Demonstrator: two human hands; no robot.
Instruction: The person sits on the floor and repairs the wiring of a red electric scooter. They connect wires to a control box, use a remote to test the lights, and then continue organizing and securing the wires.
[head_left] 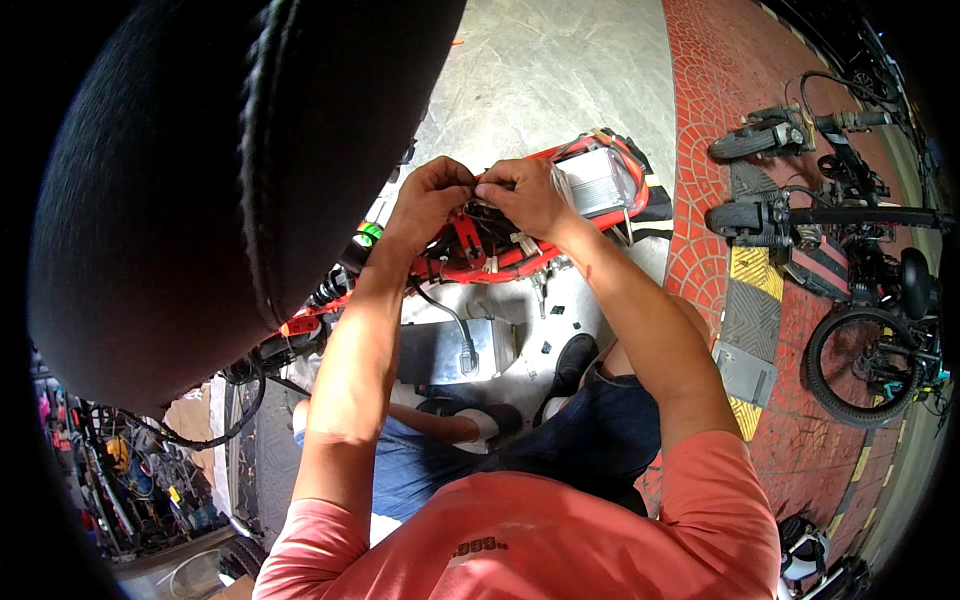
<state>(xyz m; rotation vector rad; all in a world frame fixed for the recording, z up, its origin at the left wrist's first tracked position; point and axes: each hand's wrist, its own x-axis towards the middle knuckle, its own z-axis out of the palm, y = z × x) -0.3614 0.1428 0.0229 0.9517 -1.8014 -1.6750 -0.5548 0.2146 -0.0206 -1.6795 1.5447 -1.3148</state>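
My left hand (436,200) and my right hand (527,197) meet over the red frame (515,268) of an electric bike or scooter. Thumbs and fingers of both are pinched together, their tips almost touching. What they hold, if anything, is too small to make out. Dark wires and pale connectors (523,243) lie in the frame just below my right hand. A silver finned box (600,182) sits in the frame's right end. Under my left forearm, a black cable with a plug (467,352) hangs over a silver and black box (485,338) on the floor.
A large black padded seat (170,200) fills the upper left, close to my left arm. Small black pieces (547,348) lie on the pale floor near my shoe (575,362). Several parked bikes and scooters (860,355) stand on red paving at the right. Cluttered parts (130,470) lie lower left.
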